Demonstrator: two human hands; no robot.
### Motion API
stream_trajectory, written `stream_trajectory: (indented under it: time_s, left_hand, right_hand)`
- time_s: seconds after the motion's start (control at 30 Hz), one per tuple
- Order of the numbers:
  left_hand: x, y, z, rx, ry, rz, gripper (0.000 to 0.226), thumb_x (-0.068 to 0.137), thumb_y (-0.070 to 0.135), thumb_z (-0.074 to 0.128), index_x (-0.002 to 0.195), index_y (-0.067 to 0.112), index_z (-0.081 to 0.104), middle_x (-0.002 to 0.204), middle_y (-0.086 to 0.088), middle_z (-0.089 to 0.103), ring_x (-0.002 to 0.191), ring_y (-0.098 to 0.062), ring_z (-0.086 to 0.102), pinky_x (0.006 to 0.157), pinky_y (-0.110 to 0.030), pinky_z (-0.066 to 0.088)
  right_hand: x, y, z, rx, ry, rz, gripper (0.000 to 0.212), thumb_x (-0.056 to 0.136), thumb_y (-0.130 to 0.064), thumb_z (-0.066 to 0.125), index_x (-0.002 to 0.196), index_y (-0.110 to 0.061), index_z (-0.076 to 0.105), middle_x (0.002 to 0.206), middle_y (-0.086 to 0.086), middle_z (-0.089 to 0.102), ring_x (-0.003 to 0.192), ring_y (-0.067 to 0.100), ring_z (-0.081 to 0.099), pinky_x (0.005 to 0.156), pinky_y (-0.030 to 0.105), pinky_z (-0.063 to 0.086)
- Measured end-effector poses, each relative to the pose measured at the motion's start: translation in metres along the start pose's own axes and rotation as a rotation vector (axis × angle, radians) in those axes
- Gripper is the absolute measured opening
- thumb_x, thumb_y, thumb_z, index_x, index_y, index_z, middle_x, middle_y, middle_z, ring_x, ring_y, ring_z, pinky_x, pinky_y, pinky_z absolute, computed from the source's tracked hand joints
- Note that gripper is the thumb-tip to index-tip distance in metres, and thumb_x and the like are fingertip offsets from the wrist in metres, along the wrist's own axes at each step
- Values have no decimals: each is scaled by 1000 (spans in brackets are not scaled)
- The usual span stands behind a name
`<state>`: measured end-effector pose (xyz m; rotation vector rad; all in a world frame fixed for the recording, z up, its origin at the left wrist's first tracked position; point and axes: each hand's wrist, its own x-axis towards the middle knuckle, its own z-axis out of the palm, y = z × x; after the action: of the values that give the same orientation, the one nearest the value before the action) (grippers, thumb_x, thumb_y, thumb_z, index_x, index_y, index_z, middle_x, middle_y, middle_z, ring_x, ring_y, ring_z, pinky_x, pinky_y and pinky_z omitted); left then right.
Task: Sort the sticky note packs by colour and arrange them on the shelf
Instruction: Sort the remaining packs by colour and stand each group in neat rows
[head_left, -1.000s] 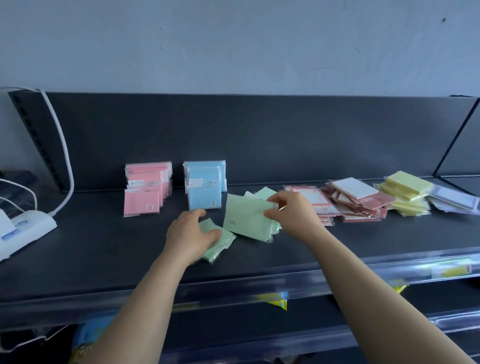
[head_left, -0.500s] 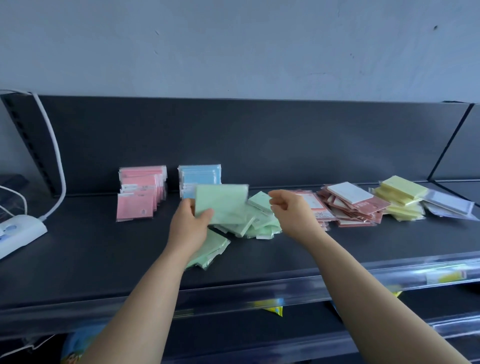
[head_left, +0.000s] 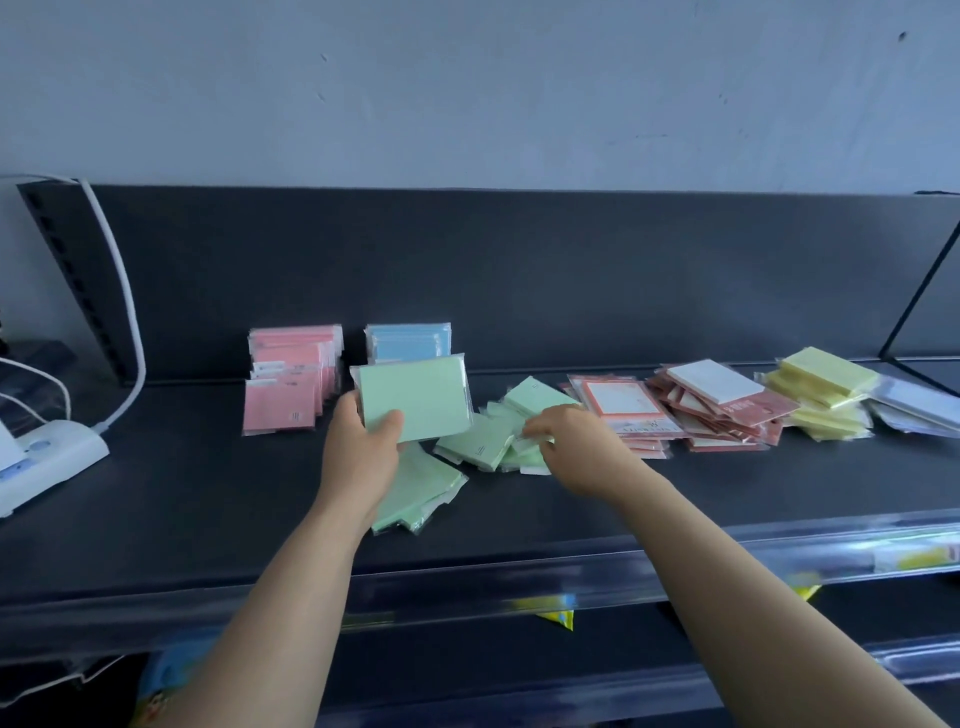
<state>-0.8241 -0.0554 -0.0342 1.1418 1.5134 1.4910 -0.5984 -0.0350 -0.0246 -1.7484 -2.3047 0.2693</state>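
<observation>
The left hand (head_left: 363, 452) holds one green pack (head_left: 415, 402) upright, thumb on its front and fingers (head_left: 347, 411) curled behind its lower left corner, just in front of the blue stack (head_left: 408, 343), with the pink stack (head_left: 285, 387) left of those fingers. The right hand (head_left: 576, 449) reaches down with bent fingers onto the loose green packs (head_left: 480, 444) lying on the shelf (head_left: 208, 493); whether they pinch one I cannot tell. Right of those fingers lie the red-bordered packs (head_left: 623, 410) and, beyond, the yellow packs (head_left: 821, 389).
</observation>
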Motion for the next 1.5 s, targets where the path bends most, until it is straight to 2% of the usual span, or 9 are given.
stream_trajectory:
  time_s: [0.17, 0.33, 0.53, 0.7, 0.8, 1.07, 1.23, 1.37, 1.5]
  left_hand:
    - [1, -2, 4, -22, 21, -18, 27, 91, 13, 53, 116, 20, 48, 112, 6, 63, 102, -17, 63, 94, -46, 52]
    - [-2, -2, 10, -23, 13, -28, 26, 92, 12, 53, 116, 19, 49, 112, 5, 62, 99, -16, 64, 92, -41, 53]
    - [-3, -1, 13, -40, 4, -15, 27, 92, 12, 53, 118, 17, 49, 113, 4, 63, 96, -15, 65, 86, -37, 55]
    - [-6, -2, 14, -23, 2, -36, 23, 88, 15, 55, 110, 21, 50, 110, 4, 63, 101, -18, 64, 93, -47, 52]
    - [-7, 1, 13, -12, 5, -39, 23, 89, 15, 55, 110, 21, 49, 109, 4, 63, 101, -19, 64, 93, -47, 52]
    - [-15, 5, 6, 41, 73, 11, 21, 93, 15, 52, 111, 22, 44, 103, 8, 59, 91, -14, 61, 77, -36, 52]
    - [-17, 10, 10, 40, 51, 49, 20, 92, 13, 50, 108, 23, 45, 100, 11, 59, 91, -16, 62, 79, -38, 53]
    - [-17, 7, 14, 41, 38, 53, 19, 92, 13, 51, 108, 22, 46, 97, 11, 59, 86, -14, 61, 85, -45, 54]
    - [-11, 5, 15, 55, 50, 44, 14, 96, 16, 48, 109, 20, 45, 94, 8, 57, 76, -13, 57, 86, -49, 53]
  right_hand:
    - [-3, 4, -15, 63, 114, -6, 31, 90, -9, 49, 115, -7, 66, 124, 7, 64, 114, 27, 56, 98, 38, 44]
    - [-2, 2, -10, -137, 63, -22, 34, 93, -37, 50, 115, -11, 59, 120, 4, 58, 122, 22, 47, 113, 32, 15]
    - [-12, 5, -16, 122, 170, -54, 22, 90, -26, 59, 105, -19, 73, 111, 2, 65, 106, 20, 58, 94, 35, 43]
    - [0, 1, -8, -162, 23, -47, 35, 97, -35, 43, 120, -13, 55, 119, 7, 56, 121, 25, 48, 114, 38, 15]
    - [-2, 0, -1, -156, -25, -27, 39, 97, -40, 31, 121, -16, 50, 113, 5, 59, 112, 21, 53, 115, 42, 17]
    - [-43, -5, 4, -1, 119, -56, 54, 89, -53, 54, 136, -27, 49, 139, -7, 52, 131, 10, 42, 119, 34, 7]
    - [-50, 0, 4, -12, 142, -53, 59, 83, -61, 57, 131, -28, 56, 129, -10, 59, 127, 10, 44, 119, 32, 6]
    - [-30, 8, -10, 2, 220, 21, 43, 95, -43, 51, 128, -16, 57, 126, 1, 62, 124, 20, 48, 116, 35, 13]
    - [-5, 8, -20, -175, 75, 158, 36, 95, -45, 43, 94, -11, 56, 92, 6, 60, 111, 30, 50, 107, 40, 25]
